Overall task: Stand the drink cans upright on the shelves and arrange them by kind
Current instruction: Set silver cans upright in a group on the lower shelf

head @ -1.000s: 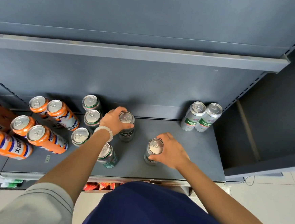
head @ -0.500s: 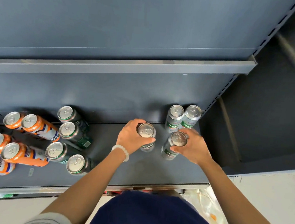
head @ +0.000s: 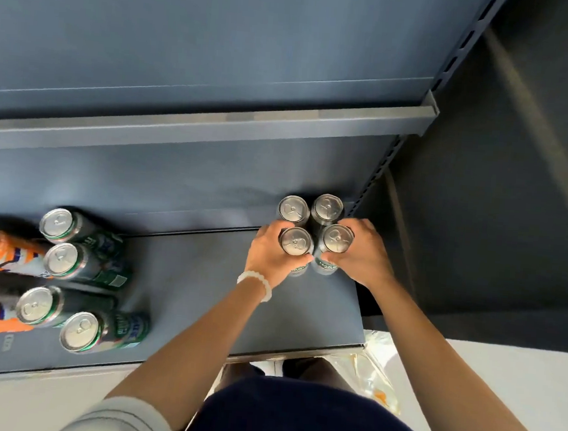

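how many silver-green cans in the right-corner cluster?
4. Two at the back: left and right. Two in front: one in the left hand, one in the right hand. None seem hidden.

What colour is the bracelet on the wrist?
White. The beaded bracelet on the left wrist shows clearly in the head view.

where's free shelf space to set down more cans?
Free: the bare middle of the shelf, between the dark green cans on the left and the left hand; also the front strip below both hands. Crowded: the back right corner, where four silver cans stand packed, the front two gripped by the left hand and right hand.
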